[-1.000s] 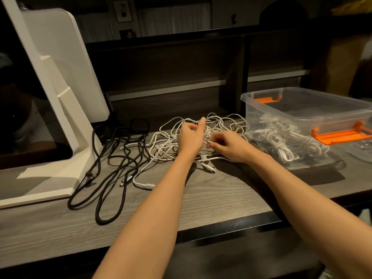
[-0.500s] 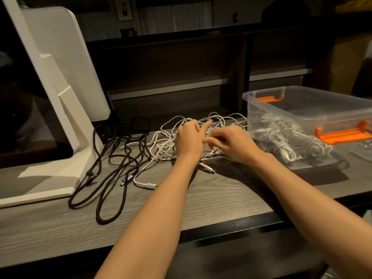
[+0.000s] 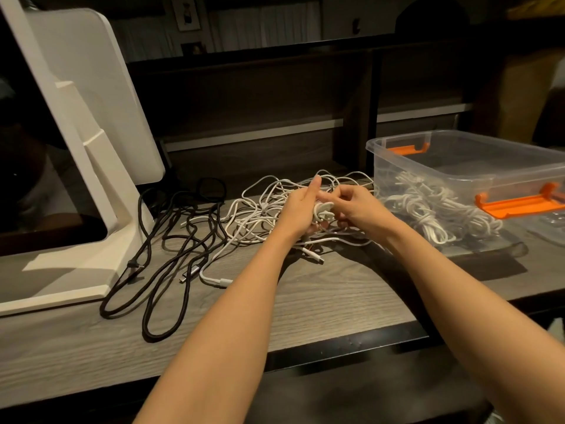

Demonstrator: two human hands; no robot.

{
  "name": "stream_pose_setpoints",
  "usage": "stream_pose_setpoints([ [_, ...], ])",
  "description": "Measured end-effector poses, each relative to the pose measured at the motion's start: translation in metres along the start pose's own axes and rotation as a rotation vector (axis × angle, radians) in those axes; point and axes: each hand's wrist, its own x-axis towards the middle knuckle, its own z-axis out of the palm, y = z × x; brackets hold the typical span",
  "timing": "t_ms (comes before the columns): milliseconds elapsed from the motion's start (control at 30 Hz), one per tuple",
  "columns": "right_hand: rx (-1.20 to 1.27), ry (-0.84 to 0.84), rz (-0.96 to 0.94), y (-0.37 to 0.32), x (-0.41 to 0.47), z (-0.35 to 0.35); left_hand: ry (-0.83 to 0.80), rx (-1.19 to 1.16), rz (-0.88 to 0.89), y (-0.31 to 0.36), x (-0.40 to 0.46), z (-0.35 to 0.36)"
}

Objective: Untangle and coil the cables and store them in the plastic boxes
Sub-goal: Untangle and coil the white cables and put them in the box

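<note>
A tangle of white cables (image 3: pixel 260 206) lies in the middle of the wooden desk (image 3: pixel 321 301). My left hand (image 3: pixel 298 209) grips a small wound bundle of white cable over the tangle, its index finger pointing up. My right hand (image 3: pixel 357 206) is close beside it and pinches a strand of the same white cable at the bundle. Loose black cables (image 3: pixel 165 240) sprawl to the left. A clear plastic box (image 3: pixel 477 166) with orange latches stands at the right and holds several coiled white cables (image 3: pixel 428 206).
A white monitor stand (image 3: pixel 79 179) and its screen occupy the desk's left side. A dark shelf unit (image 3: pixel 260 102) runs behind the cables. A clear lid (image 3: pixel 550 221) lies at the far right. White and grey plugs (image 3: pixel 223 281) lie near the desk's middle.
Both hands have lifted slightly off the desk and drawn together. A small wound bundle of white cable now shows in my left hand, with my right hand working a strand around it.
</note>
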Motion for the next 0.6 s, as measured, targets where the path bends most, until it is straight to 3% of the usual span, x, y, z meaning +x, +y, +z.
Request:
stream_pose_setpoints([
  [233,-0.033,-0.064,0.025,-0.005,-0.005,0.007,-0.002,-0.245,-0.098,0.003,-0.001,-0.001],
  [367,-0.136,-0.102,0.022,-0.005,-0.007,0.007,0.202,-0.205,-0.117,0.0,0.005,0.001],
  [533,-0.503,0.066,-0.11,-0.001,-0.003,0.006,0.376,-0.139,-0.042,-0.005,0.008,0.006],
  [600,-0.618,0.026,-0.149,-0.002,-0.005,0.006,0.45,-0.095,-0.016,-0.01,0.011,0.005],
])
